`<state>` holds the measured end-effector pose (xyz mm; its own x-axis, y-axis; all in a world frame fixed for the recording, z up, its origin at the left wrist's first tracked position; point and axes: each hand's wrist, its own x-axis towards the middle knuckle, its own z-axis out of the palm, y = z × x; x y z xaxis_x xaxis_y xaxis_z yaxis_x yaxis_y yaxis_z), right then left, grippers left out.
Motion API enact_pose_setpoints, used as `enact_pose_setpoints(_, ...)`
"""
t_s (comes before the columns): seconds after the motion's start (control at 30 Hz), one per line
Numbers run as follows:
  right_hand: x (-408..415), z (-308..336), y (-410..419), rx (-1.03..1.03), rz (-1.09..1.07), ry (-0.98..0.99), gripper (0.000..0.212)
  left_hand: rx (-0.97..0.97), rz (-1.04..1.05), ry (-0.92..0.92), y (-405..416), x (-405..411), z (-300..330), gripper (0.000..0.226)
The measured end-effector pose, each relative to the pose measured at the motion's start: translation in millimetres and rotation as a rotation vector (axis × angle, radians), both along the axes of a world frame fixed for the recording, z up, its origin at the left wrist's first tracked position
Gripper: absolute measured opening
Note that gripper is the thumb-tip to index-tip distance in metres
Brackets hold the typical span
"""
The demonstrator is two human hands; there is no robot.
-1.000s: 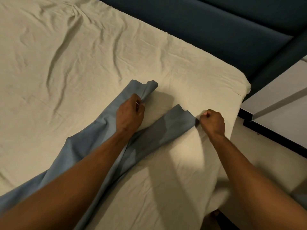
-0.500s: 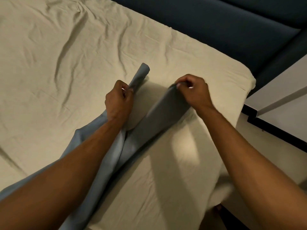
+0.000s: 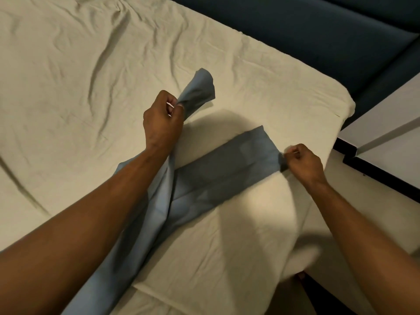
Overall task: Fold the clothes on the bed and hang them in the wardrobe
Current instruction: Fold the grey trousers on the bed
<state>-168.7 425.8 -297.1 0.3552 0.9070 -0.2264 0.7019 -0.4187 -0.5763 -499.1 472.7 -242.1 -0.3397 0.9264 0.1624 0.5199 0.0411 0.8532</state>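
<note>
A pair of blue-grey trousers (image 3: 218, 176) lies on the cream bed sheet (image 3: 79, 87), its two legs spread apart in a V. My left hand (image 3: 162, 121) grips the end of the left leg, and the hem (image 3: 200, 89) sticks up bunched above my fist. My right hand (image 3: 303, 162) pinches the corner of the right leg's hem, which lies flat on the sheet near the bed's right edge. The waist end runs down under my left forearm and out of view.
A dark blue padded headboard (image 3: 306, 37) runs along the far side of the bed. A white bedside unit with a black edge (image 3: 386, 137) stands to the right, close to the bed's corner. The wrinkled sheet stretches far to the left.
My right hand has drawn the right leg outward to the right and laid it flat. My left hand has lifted its leg end a little, so the legs lie wider apart.
</note>
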Motion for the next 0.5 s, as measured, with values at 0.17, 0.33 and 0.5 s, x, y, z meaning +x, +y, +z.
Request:
enact_pose_setpoints(0.17,-20,-2,17,-0.13,0.013,-0.044,0.014,0.001,0.022,0.024,-2,-8,10,0.014)
enact_pose_setpoints(0.33,-37,19,38,0.258,-0.118,0.109,0.009,0.07,0.053,0.015,1,-32,30,0.008)
enact_pose_setpoints(0.5,-36,28,54,0.347,0.001,0.003,0.011,0.11,0.028,0.024,7,-54,40,0.005)
